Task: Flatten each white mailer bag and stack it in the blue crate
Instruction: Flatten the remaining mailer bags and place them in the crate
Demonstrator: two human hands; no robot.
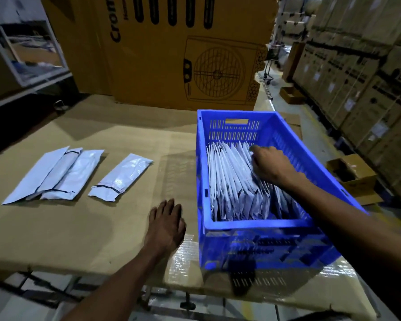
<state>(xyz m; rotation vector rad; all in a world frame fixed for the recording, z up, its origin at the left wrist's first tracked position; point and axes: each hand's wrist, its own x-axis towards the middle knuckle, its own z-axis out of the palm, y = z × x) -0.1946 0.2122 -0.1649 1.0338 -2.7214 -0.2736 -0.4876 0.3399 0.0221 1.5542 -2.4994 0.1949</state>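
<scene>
**Mia:** Where are the bags?

**Sam:** Most stand on edge in a row inside the crate [259, 224]. That row of bags [234, 181] leans toward the far end. The crate sits on the right side of the surface [90, 228], which is brown cardboard.

**Mia:** Are any bags outside it?

**Sam:** Yes. One bag [120, 177] lies alone on the surface, well left of the crate. A little pile [56, 174] of a few more lies just left of that one, and those overlap each other.

**Mia:** What is the right hand [270, 166] doing?

**Sam:** It reaches down into the crate. Its fingers are curled on the top edges of the bags near the far end. The grip looks like it holds a bag edge, but I cannot tell how many.

**Mia:** And the left hand [166, 224]?

**Sam:** It is flat, palm down, with straight fingers over the surface, just left of the crate's near corner. Its grip is wide and holds nothing.

**Mia:** What is behind?

**Sam:** A big box [171, 49] with a fan drawn on it stands at the far edge. Stacked boxes [357, 77] fill the right side.
</scene>
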